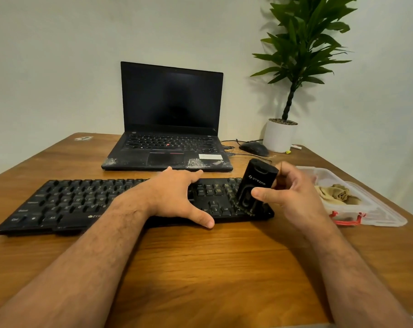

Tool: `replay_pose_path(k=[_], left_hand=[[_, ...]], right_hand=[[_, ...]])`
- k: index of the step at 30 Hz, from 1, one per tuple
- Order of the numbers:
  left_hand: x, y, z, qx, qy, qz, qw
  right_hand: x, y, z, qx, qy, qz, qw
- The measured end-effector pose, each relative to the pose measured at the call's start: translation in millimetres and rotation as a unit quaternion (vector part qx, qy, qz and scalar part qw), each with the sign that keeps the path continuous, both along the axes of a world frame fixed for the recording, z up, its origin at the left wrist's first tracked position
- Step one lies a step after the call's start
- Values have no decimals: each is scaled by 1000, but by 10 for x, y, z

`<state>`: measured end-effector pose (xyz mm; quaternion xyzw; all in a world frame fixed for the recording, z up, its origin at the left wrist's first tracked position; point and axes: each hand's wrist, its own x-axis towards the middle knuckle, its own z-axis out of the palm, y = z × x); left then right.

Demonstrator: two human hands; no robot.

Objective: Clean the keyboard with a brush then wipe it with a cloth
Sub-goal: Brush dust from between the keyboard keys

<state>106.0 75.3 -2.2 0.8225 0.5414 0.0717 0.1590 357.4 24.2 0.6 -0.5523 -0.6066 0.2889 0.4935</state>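
A black keyboard (65,204) lies across the wooden table in front of me. My left hand (177,195) rests flat over its middle, fingers straight, thumb on the front edge. My right hand (293,197) grips a black brush block (257,185) marked with white lettering, its bristles down on the keys at the keyboard's right end. A tan cloth (335,194) lies crumpled in a clear plastic container (376,216) to the right of the keyboard.
An open black laptop (170,129) with a dark screen stands behind the keyboard. A black mouse (254,148) with its cable and a potted plant (280,136) sit at the back right. The wall runs close behind the table.
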Motion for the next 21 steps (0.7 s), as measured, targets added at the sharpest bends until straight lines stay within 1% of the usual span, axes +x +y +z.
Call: replay_pose_path(k=[1,4,5,6,8,10,12,15,16,19,21], left_hand=[[2,-4,2,0,0,0,1000],[1,-11,3,0,4,-2,1000],[3,-6,1,2,5,-3,1000],[4,-2,1,3,5,-3,1000],[1,4,-2,3,3,-3,1000],[0,5,-4,4,5,-4,1000],[5,-17,13,1,9,-1,1000],[20,-49,43,2,12,3,1000],[16,-47,42,4,12,2,1000],[-3,-11,8,6,14,-4,1000],[-17,10,-11,3,14,2,1000]], right_hand=[[-4,4,-7,2,-1,-5,1000],[20,26,13,40,-6,-83,996],[24,14,22,46,-12,-82,995],[17,2,22,45,-18,-53,997],[-17,-23,-7,29,-27,37,999],[-22,-27,-36,26,-37,75,996],[1,1,-24,44,-31,52,997],[17,4,2,68,-27,-27,997],[3,-1,8,68,-32,-29,997],[-46,10,-19,43,-39,14,998],[-78,61,-23,41,-27,-17,999]])
